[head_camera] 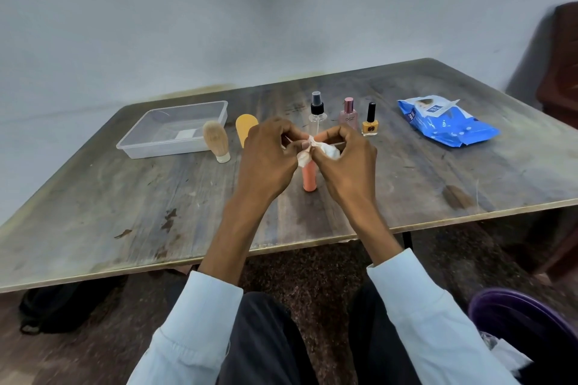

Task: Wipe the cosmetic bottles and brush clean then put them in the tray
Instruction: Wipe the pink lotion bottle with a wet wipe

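Left hand (266, 156): pinching one end of the wipe (308, 151).
Right hand (344, 156): pinching the other end.
Orange bottle (310, 176): upright on the bench (125, 212), beneath the wipe.
Tray (175, 128): far left, brush (216, 141) beside it.
Tip: unfold the wipe fully, then wrap the bottle.

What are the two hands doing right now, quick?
Left hand: fingers pinch the white wipe over the orange bottle.
Right hand: fingers also pinch the white wipe.

Worn wooden table (125, 212), clear tray (137, 147), brush (216, 141), spray bottle (317, 112), pink bottle (348, 114), nail polish (370, 122), blue wipes pack (444, 123)
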